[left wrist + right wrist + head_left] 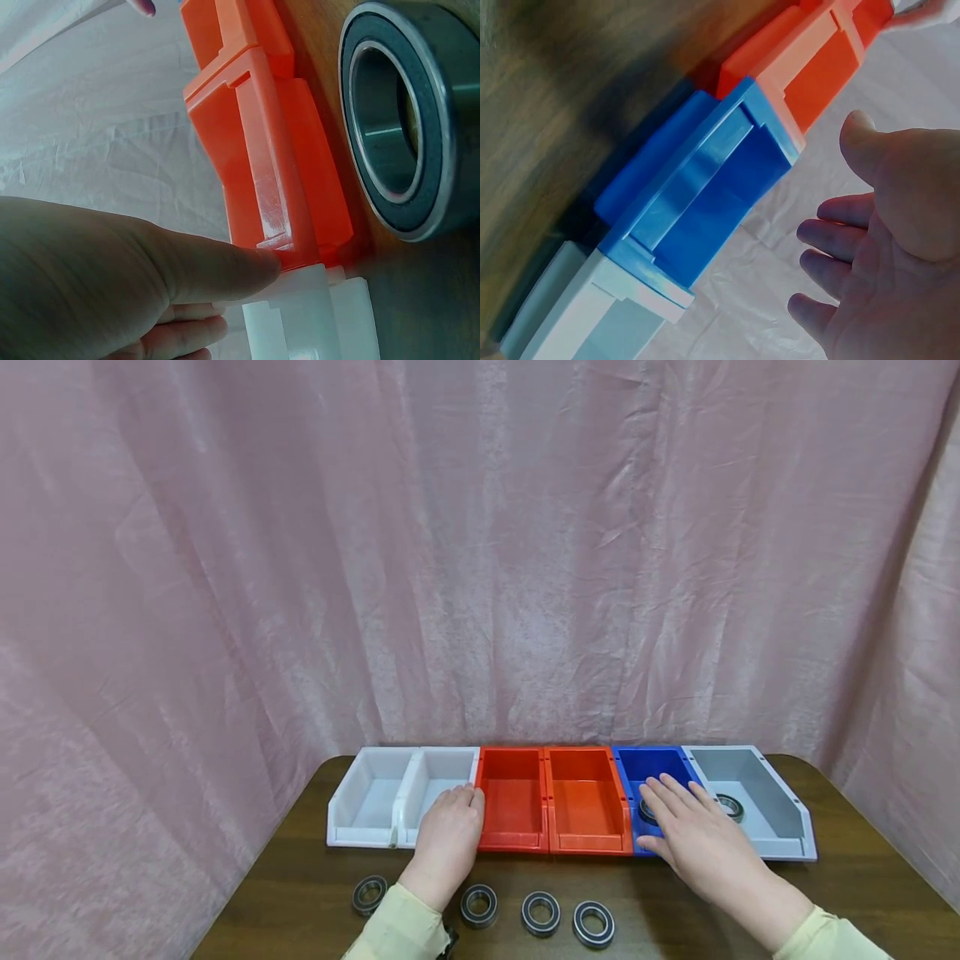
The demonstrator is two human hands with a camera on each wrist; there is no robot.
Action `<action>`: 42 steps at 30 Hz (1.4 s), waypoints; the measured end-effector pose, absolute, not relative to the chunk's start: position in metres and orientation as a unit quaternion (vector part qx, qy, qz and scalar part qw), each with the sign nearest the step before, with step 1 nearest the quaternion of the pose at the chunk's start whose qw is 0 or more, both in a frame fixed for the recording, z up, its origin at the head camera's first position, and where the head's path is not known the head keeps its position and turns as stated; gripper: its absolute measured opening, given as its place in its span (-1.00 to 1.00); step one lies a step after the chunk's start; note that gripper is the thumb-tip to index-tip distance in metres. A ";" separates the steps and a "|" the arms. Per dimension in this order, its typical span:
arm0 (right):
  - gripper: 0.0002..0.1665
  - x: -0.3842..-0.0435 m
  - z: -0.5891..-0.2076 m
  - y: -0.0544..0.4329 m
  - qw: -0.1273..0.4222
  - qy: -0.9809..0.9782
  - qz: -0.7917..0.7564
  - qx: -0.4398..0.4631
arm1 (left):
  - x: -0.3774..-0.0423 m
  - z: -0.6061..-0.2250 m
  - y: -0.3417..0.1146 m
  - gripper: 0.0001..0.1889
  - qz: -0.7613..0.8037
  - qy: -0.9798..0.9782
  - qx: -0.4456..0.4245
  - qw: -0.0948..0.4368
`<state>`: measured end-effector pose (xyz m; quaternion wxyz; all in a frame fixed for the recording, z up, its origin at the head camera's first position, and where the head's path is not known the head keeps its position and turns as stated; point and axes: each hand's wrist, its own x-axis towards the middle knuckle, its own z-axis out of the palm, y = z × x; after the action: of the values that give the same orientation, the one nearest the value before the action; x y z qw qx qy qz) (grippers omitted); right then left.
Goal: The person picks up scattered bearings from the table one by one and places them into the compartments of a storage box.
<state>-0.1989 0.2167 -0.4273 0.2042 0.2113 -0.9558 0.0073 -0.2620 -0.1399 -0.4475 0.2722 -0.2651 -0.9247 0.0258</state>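
My right hand (701, 835) is spread palm down above the front of the blue bin (654, 763), its fingers straight and holding nothing. Partly covered by it, a ball bearing (647, 812) lies in that bin, and another bearing (730, 807) lies in the grey bin (772, 814) beside it. My left hand (450, 831) is over the white bin (438, 768) where it meets the red bin (513, 789). In the left wrist view its thumb (225, 266) overlaps the seam between these bins, the other fingers loosely bent with nothing visible in them.
Several bearings lie in a row on the brown table (285, 893) in front of the bins, one bearing (370, 895) left of my left forearm, another bearing (540, 914) farther right. An orange bin (583, 789) and a second white bin (378, 777) complete the row. Pink curtain (480, 552) hangs behind.
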 end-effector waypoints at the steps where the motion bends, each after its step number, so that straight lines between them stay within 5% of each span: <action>1: -0.19 -0.198 -0.427 0.216 0.197 -0.958 0.010 0.208 | -0.262 -0.447 -0.140 -0.53 0.025 -0.925 -0.264 0.271; 26: -0.14 -0.166 -0.430 0.192 0.182 -0.953 0.014 0.242 | -0.263 -0.447 -0.141 -0.59 0.020 -0.920 -0.269 0.284; 42: 0.00 -0.156 -0.436 0.177 0.045 -0.966 0.067 0.247 | -0.261 -0.447 -0.140 -0.59 0.020 -0.921 -0.265 0.286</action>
<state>-0.1558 0.1773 -0.4362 0.0450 0.2469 -0.9657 0.0665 -0.2614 -0.1398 -0.4469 0.2857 -0.2655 -0.9206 0.0204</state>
